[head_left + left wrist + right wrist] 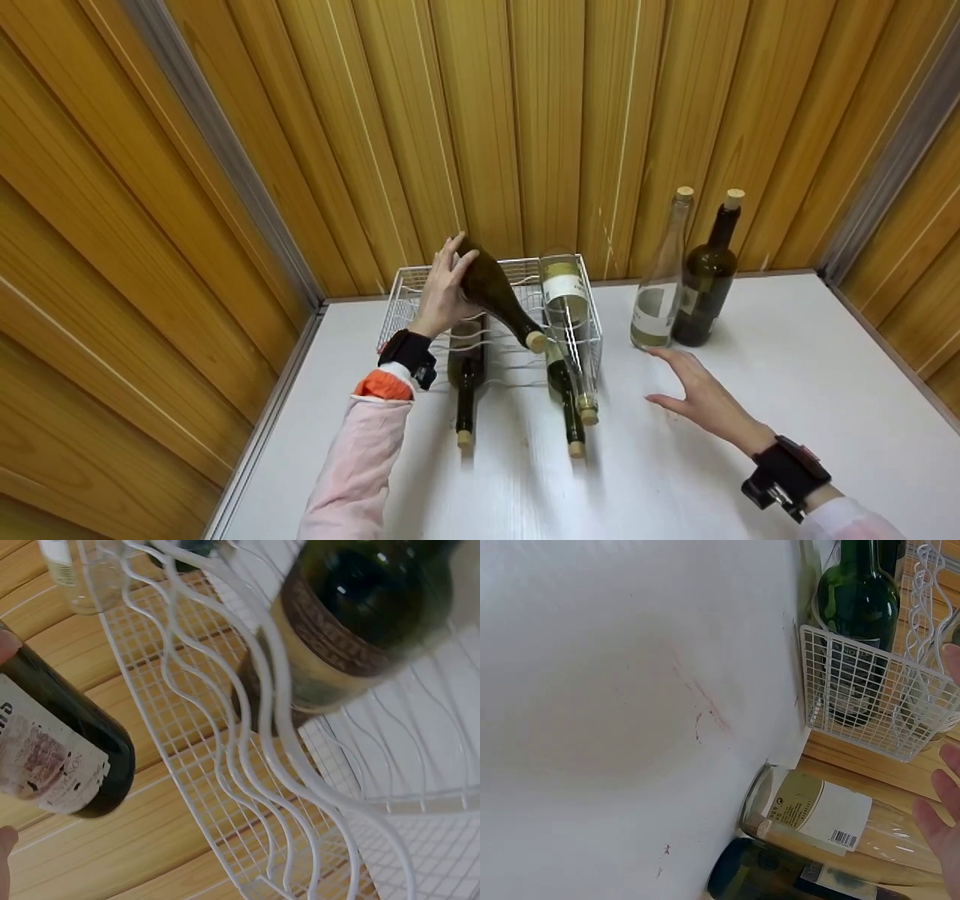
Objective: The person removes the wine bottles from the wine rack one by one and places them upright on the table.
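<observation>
My left hand (pixel 448 289) grips a dark, corked wine bottle (pixel 491 285) by its body, above a white wire wine rack (pixel 391 311). The bottle tilts, its neck pointing down to the right. In the left wrist view, the held bottle's pale label (pixel 56 750) shows between fingertip and thumb. My right hand (pixel 705 394) hovers over the table with thumb and fingers spread, holding nothing. Closest to it stands a clear corked bottle (pixel 654 311); whether they touch I cannot tell. A dark corked bottle (pixel 709 277) stands beside the clear one.
In the rack lie a clear bottle (pixel 566 289) at upper right, a green bottle (pixel 562 375) below it and a dark bottle (pixel 466 375) at lower left, necks toward me. The white table (pixel 525 495) meets wood-panelled walls (pixel 480 135) at the back and sides.
</observation>
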Motion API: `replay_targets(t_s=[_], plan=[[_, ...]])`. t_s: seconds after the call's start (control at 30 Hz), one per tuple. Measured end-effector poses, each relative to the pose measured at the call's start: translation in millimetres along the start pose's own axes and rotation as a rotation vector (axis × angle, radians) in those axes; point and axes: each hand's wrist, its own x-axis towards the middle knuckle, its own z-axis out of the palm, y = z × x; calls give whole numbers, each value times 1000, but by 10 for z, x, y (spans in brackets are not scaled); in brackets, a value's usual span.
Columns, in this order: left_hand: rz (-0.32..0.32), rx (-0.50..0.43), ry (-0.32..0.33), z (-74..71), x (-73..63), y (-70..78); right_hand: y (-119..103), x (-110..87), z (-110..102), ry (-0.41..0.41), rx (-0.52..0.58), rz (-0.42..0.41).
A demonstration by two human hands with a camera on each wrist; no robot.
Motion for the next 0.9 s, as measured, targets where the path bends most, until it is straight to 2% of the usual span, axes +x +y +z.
replay_targets(t_s=[0.13, 0.3, 0.57, 0.77, 0.9], plan=[[-30, -54, 80, -47, 31, 81, -12, 15, 12, 0, 23, -3], [-91, -137, 124, -83, 66, 241, -23, 10, 27, 1, 65, 20], [-264, -224, 174, -143, 48, 491, -28, 32, 32, 4, 93, 34], [-360, -283, 188, -231, 81, 762, -35, 74, 16, 27, 109, 56], [-459, -357, 202, -252, 48, 938, -40, 70, 30, 36, 120, 64]])
